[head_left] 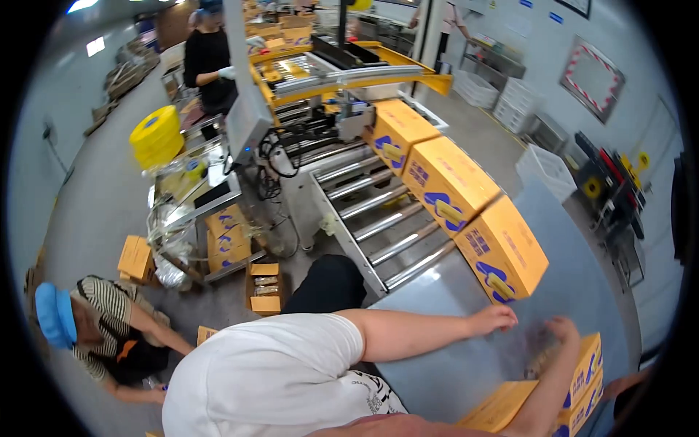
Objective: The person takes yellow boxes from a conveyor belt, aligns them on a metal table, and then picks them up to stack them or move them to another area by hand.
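Observation:
My left hand lies flat on the steel table with its fingers spread, just below the nearest yellow carton. That carton is the last of three in a row coming off the roller conveyor. My right hand is a little to the right, by the top edge of a stack of yellow cartons at the table's near corner. The patch between my hands is blurred. Whether the right hand grips anything is unclear.
Two more yellow cartons lie on the rollers behind a sealing machine. A person in a blue cap crouches on the floor at left among small cartons. Another person in black stands at the back. White crates stand right.

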Demonstrator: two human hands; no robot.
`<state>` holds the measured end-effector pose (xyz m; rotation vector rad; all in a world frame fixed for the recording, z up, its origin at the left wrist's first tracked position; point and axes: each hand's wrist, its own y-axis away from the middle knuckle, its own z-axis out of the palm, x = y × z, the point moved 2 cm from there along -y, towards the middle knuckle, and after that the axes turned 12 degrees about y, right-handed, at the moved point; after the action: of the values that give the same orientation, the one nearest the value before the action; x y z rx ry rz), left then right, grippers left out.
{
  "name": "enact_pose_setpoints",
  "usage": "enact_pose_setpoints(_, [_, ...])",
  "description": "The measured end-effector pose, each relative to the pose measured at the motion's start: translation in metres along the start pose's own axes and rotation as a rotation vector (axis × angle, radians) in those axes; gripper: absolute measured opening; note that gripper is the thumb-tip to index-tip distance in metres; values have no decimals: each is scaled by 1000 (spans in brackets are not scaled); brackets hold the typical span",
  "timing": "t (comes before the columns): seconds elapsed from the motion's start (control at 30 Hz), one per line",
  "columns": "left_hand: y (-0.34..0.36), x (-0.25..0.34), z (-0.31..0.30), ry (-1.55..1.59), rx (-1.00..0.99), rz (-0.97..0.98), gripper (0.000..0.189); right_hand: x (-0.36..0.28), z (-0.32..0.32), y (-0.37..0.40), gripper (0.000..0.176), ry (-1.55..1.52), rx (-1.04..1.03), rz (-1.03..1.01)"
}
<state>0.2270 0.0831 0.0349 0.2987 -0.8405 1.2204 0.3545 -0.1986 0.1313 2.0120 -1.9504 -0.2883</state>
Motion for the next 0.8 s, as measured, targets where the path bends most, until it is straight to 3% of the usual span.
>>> enact_pose_setpoints(0.27, [2,1,5,-1,3,50,19,-2,2,1,72,-4,-47,56])
enact_pose_setpoints(0.53, [4,5,7,-96,8,28,19,-49,-23,49,70,-60,-96,146])
enact_pose_setpoints(0.8, [6,7,10,-98,5,28,19,-31,-11,30,71,-51,-70,96])
